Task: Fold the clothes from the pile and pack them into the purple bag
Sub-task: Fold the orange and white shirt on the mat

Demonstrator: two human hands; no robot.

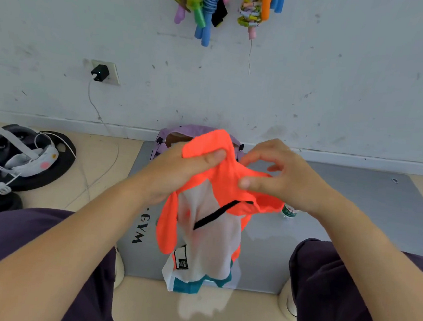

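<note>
We hold the orange and white garment [211, 211] in the air above the grey gym mat [354, 211], its top edge bunched between both hands and its white and teal lower part hanging free toward 6 o'clock, near the mat's front edge. Main risk, in our judgement: the fabric is gathered, not spread, so any fold started from here would likely come out lopsided, because the seams are not lined up and the black strap [222, 213] crossing the white panel could get trapped inside the fold. A second risk is that the hanging end brushes the small plastic bottle [289, 212] standing at about 3 o'clock of the garment, just under our right wrist, and tips it. A third is a slip, since the right-hand hold looks light. Left hand [178, 173]: palm down, thumb laid across the orange cloth at its upper edge and pressing it against the fingers beneath, so it is closed on the garment. Right hand [281, 174]: wrist cocked, fingers curled, thumb and fingertips pinching an orange fold at about 2 o'clock of the garment's middle. The purple bag [197, 131] stands at 12 o'clock against the wall, mostly hidden behind the raised cloth; its mouth looks open, though we cannot see what is inside.
</note>
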